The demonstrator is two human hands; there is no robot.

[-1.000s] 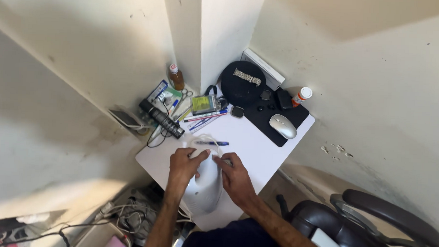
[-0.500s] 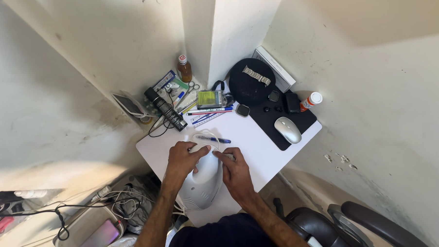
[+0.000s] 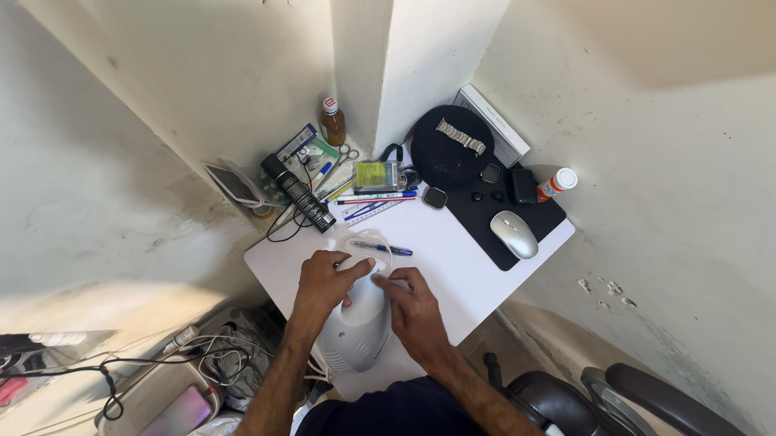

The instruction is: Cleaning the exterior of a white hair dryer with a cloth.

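Head view: your left hand [image 3: 321,284] and right hand [image 3: 415,312] stay clasped on the white rounded appliance [image 3: 356,327] at the table's [image 3: 455,263] near edge, barely shifted since a second ago; beyond lies the blue pen [image 3: 380,248].

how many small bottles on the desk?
2. A brown glass bottle with a red-and-white cap stands in the back corner by the wall column; an orange pill bottle with a white cap lies at the black mouse mat's far right edge. Clutter may hide others.
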